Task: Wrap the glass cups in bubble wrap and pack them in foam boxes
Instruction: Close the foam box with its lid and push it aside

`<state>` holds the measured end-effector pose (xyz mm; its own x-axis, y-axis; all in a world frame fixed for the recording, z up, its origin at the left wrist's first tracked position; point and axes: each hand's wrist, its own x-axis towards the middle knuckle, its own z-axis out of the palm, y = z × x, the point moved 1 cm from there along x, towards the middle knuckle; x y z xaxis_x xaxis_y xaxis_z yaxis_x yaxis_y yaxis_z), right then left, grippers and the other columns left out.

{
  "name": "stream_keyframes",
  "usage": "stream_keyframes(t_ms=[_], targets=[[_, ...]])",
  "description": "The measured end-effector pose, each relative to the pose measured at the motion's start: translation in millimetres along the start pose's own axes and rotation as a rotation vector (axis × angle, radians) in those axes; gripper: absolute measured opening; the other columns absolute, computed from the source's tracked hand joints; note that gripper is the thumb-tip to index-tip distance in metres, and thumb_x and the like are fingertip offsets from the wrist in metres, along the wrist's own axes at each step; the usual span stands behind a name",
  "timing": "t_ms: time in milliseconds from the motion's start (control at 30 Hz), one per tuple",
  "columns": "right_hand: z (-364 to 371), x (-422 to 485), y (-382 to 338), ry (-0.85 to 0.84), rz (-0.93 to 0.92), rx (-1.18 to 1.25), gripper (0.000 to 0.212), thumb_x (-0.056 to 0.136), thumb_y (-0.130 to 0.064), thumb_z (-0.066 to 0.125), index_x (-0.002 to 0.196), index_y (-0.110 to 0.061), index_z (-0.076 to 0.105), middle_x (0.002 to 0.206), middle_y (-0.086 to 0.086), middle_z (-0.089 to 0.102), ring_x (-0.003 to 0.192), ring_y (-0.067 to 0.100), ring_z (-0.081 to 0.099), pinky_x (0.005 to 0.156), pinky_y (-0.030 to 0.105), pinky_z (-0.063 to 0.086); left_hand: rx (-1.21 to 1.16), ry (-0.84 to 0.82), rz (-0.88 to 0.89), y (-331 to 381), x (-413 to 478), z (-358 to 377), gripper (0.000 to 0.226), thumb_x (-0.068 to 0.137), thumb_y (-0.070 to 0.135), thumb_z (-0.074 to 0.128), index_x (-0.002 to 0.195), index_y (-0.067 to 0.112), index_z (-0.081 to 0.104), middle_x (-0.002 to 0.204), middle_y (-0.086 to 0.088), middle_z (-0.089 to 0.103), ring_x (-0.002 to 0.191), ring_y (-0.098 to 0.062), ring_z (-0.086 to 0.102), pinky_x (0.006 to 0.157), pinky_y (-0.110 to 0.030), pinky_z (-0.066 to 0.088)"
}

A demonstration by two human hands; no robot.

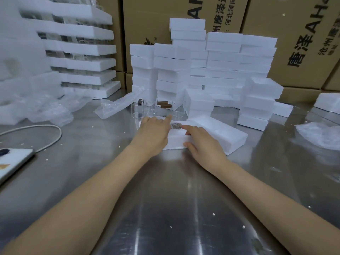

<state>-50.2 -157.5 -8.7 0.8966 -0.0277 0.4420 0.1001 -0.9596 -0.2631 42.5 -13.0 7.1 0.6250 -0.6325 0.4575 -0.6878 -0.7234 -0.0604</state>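
The left hand (152, 133) and right hand (202, 144) rest on a foam box (176, 142) on the steel desk (165, 190) — a bubble-wrapped bundle (176, 125) between their fingertips — bare glass cups (137, 111) just behind.

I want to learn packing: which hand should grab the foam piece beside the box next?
Probably the right hand: the foam piece lies beside it, while the left hand rests farther off on the foam box.

head cam | faces forward-down | close over steel table (165, 199) | single view
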Motion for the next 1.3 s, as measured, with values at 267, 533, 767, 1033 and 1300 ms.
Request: stream_keyframes(t_ms=[267,533,767,1033,1300], targets=[[-22,-2,21,0.269,0.006,-0.127,0.036,0.09,-0.002,0.052,0.125,-0.004,0.058,0.126,0.016,0.056,0.118,0.036,0.049,0.094,0.04,0.037,-0.903,0.448,-0.503,-50,-11,-5,0.031,0.104,0.014,0.032,0.122,0.007,0.056,0.122,-0.006,0.05,0.113,-0.003,0.049,0.09,-0.009,0.03],[-27,-3,53,0.031,0.373,-0.377,0.045,0.091,-0.047,0.051,0.123,-0.016,0.059,0.142,0.004,0.044,0.125,0.028,0.043,0.101,0.039,0.032,-0.474,0.181,0.028,-43,-10,10,0.048,0.092,0.054,0.039,0.097,0.016,0.067,0.096,0.01,0.06,0.102,-0.011,0.045,0.093,-0.031,0.031],[-35,-2,43,0.426,0.426,0.076,0.023,0.089,-0.032,0.058,0.097,-0.012,0.063,0.091,-0.001,0.059,0.099,0.027,0.049,0.086,0.042,0.042,-0.359,0.198,-0.026,-36,-4,10,0.05,0.092,0.046,0.045,0.065,0.007,0.061,0.064,0.0,0.056,0.072,-0.02,0.049,0.086,-0.038,0.04],[-41,-5,3,0.54,0.218,1.129,0.02,0.095,-0.008,0.055,0.107,-0.022,0.05,0.101,-0.004,0.067,0.095,0.013,0.062,0.087,0.028,0.049,-0.785,0.282,-0.035,-4,-13,-38,0.05,0.092,0.049,0.048,0.132,0.02,0.054,0.128,0.015,0.048,0.125,-0.004,0.038,0.095,0.0,0.02],[-21,-5,-13,0.059,0.176,1.856,0.043,0.086,-0.002,0.052,0.128,-0.007,0.048,0.116,0.006,0.067,0.111,0.017,0.063,0.089,0.025,0.052,-1.017,-0.019,-0.09,-1,-9,-43,0.069,0.073,0.059,0.071,0.129,0.052,0.03,0.122,0.039,0.033,0.109,0.028,0.033,0.088,0.0,0.028]])
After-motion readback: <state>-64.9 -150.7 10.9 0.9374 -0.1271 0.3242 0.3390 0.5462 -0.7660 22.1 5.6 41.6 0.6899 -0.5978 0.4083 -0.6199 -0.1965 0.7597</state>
